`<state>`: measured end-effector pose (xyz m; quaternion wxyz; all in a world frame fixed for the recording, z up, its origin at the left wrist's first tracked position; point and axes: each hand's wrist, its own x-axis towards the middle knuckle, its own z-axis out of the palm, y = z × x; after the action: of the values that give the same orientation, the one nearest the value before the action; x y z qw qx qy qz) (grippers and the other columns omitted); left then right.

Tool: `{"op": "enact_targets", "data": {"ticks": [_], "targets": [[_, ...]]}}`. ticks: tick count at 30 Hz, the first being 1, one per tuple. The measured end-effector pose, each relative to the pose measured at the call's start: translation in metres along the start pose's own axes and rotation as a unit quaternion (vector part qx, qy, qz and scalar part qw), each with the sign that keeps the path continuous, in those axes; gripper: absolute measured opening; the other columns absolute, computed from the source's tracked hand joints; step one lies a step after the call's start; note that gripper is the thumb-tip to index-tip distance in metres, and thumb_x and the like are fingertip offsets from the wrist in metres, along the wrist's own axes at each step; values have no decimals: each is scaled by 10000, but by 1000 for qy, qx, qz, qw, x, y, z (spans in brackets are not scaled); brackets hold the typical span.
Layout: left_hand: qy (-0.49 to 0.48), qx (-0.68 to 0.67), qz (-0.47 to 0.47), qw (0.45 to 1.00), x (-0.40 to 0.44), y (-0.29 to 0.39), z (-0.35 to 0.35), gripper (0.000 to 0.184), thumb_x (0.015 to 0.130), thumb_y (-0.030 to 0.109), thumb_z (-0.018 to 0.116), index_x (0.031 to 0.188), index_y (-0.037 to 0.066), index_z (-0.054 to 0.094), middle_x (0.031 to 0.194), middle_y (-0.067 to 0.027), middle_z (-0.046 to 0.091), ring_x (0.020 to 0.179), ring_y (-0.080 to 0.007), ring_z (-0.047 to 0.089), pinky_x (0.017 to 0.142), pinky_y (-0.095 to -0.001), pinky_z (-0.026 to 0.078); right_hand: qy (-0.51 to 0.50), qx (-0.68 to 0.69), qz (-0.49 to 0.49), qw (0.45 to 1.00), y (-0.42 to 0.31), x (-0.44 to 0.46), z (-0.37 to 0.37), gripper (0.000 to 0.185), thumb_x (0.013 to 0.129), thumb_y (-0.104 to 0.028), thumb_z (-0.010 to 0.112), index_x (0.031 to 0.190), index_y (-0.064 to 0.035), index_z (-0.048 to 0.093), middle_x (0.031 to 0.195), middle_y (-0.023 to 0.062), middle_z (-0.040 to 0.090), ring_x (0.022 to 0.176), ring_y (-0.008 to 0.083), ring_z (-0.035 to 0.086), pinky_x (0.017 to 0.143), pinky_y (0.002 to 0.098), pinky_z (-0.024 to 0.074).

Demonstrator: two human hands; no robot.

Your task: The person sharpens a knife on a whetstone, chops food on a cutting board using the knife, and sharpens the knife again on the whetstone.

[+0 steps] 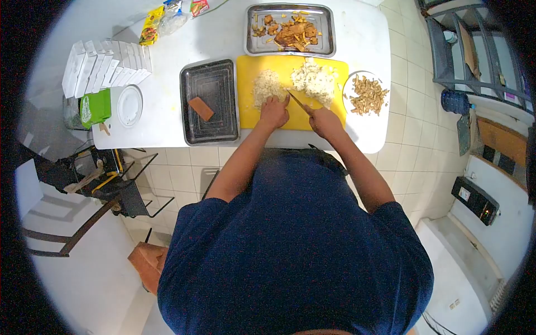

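Observation:
On a yellow cutting board [249,119] lie two piles of finely chopped whitish food, a left pile [267,84] and a right pile [314,78]. In my right hand [325,123] is a knife [298,102], its blade slanting up and left between the piles. My left hand [274,113] rests at the near edge of the left pile, fingers on the pieces and one digit apart, close to the knife tip. Whether that digit touches the blade I cannot tell. Right of the board, a white plate [349,89] holds chopped brown pieces [368,96].
Behind the board a metal tray [249,44] holds browned food pieces. A dark tray [215,78] to the left carries a reddish-brown block [201,109]. Further left are stacked white boxes [103,67], white plates [130,106], a green pack [95,108] and a yellow packet [151,25].

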<state>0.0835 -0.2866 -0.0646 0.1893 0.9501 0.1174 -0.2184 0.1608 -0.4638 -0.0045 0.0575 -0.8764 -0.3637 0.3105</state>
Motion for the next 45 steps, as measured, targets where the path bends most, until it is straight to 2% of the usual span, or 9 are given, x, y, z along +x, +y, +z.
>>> {"op": "enact_targets", "data": {"ticks": [8, 12, 19, 22, 24, 28, 31, 43, 45], "targets": [[-21, 4, -3, 1000, 1, 3, -1, 587, 797, 222, 472, 1379, 190, 399, 1133, -203, 512, 1091, -364, 472, 920, -500, 390, 48, 14, 2, 999, 9, 1, 40, 520, 855, -166, 487, 1366, -232, 412, 756, 200, 619, 684, 358, 626, 598, 474, 515], [-10, 20, 4, 1000, 5, -3, 9, 584, 804, 229, 464, 1380, 167, 391, 1143, -214, 512, 1088, -387, 474, 918, -530, 393, 64, 323, -9, 944, 30, -2, 41, 524, 869, -142, 515, 1376, -217, 407, 674, 128, 583, 514, 251, 561, 484, 385, 482], [84, -132, 11, 988, -5, 6, -9, 453, 850, 224, 495, 1283, 93, 509, 1056, -180, 587, 991, -285, 570, 805, -410, 484, -79, 704, 76, 702, 25, -20, -3, 477, 937, -201, 427, 1408, -213, 354, 582, 22, 474, 361, 105, 403, 348, 232, 354], [35, -565, -84, 820, -17, 11, -38, 391, 875, 235, 560, 1222, 56, 556, 987, -113, 615, 899, -168, 590, 742, -296, 481, -163, 837, 28, 522, 15, -25, -7, 480, 954, -259, 392, 1425, -239, 301, 551, 7, 411, 341, 81, 359, 325, 218, 341], [125, -601, -56, 787, -27, 16, -51, 396, 874, 232, 598, 1225, 55, 550, 970, -75, 614, 886, -128, 570, 720, -266, 468, -228, 888, -19, 400, 6, -24, -8, 481, 974, -288, 346, 1440, -256, 235, 536, 5, 378, 324, 56, 339, 309, 189, 329], [181, -715, -23, 674, -35, 16, -76, 425, 853, 186, 645, 1240, 52, 530, 963, -35, 618, 880, -109, 559, 722, -263, 460, -306, 899, -53, 309, -13, -21, -10, 467, 991, -294, 258, 1451, -258, 180, 541, 19, 388, 302, 55, 326, 281, 183, 332], [160, -722, 20, 673, -37, 3, -90, 460, 842, 151, 657, 1263, 46, 504, 974, -31, 611, 898, -107, 562, 758, -259, 461, -331, 900, -77, 274, -25, -19, -9, 477, 989, -286, 264, 1454, -253, 162, 538, 26, 390, 292, 58, 327, 268, 183, 328], [90, -719, 99, 681, -23, 3, -113, 455, 833, 100, 665, 1243, 4, 493, 948, -35, 606, 894, -113, 570, 805, -253, 460, -211, 876, -10, 435, -29, -82, -29, 460, 974, -300, 322, 1419, -187, 299, 493, -8, 350, 295, 37, 312, 271, 173, 278], [73, -664, 86, 739, -13, 1, -106, 499, 803, 111, 687, 1254, 31, 487, 993, -66, 598, 938, -163, 570, 828, -298, 459, -178, 866, 22, 468, -27, -99, -25, 456, 973, -297, 327, 1412, -172, 319, 500, -7, 370, 302, 42, 315, 281, 180, 264]]}}
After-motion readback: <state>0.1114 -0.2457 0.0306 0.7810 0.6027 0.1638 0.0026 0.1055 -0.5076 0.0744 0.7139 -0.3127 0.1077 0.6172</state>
